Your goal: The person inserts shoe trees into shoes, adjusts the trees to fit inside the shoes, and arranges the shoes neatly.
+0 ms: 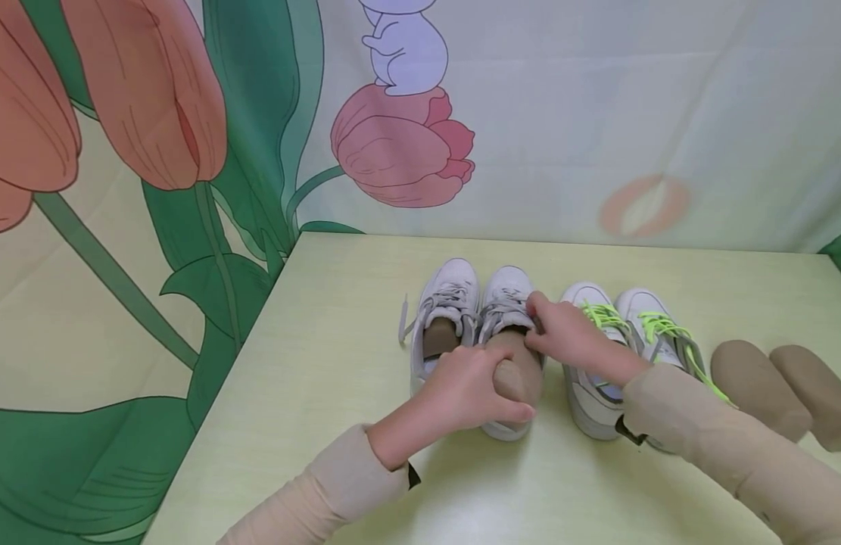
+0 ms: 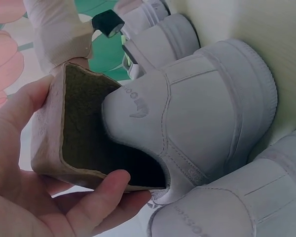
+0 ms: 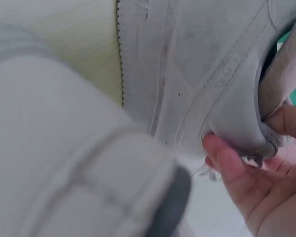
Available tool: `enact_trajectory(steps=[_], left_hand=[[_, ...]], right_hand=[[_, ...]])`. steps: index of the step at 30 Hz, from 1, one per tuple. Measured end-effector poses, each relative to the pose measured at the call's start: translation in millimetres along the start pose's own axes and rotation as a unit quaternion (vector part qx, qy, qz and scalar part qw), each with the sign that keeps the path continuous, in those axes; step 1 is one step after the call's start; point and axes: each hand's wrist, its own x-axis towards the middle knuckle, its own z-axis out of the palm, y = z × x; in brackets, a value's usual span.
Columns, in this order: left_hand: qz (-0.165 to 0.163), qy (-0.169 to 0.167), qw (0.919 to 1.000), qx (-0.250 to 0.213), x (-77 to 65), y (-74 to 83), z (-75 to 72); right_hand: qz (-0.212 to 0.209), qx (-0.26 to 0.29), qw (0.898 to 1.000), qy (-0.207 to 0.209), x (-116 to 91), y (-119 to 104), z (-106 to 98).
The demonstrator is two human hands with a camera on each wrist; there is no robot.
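My left hand (image 1: 461, 390) grips the back end of a brown moulded-pulp shoe insert (image 1: 529, 367). The insert's front part is inside a white sneaker (image 1: 509, 284) with grey laces, its hollow back (image 2: 81, 118) still sticking out at the heel in the left wrist view. On the sneaker's other side, my right hand (image 1: 570, 331) pinches the edge of the shoe opening near the laces, with the thumb close to the insert and a fingertip on the outer side (image 3: 217, 108). The matching sneaker (image 1: 454, 276) stands just left, with a brown insert (image 1: 440, 337) showing inside.
Right of this pair stand two white sneakers with neon-green laces (image 1: 600, 314), partly under my right forearm. Two more brown inserts (image 1: 757, 386) lie at the far right. A printed tulip cloth (image 1: 529, 113) hangs behind the pale table (image 1: 311, 333).
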Motion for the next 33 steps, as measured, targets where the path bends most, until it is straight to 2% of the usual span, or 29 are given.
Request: enact_trajectory(steps=[6,19,28,33], left_hand=[[0.003,0.006,1.0000,-0.003,-1.2,-1.0,2.6],[-0.006,0.015,0.9998,-0.008,1.7,-2.0,9.3],[-0.025,0.018,0.9993,-0.020,5.1,-0.4,13.1],[-0.021,0.029,0.9988,-0.033,6.7,-0.4,15.0]], right_hand=[[-0.052,0.004,0.998,0.018,-6,6,0],[-0.109,-0.008,0.988,0.111,-12,12,12],[-0.106,-0.006,0.988,0.109,-13,13,12],[-0.097,0.005,0.989,0.108,-14,13,11]])
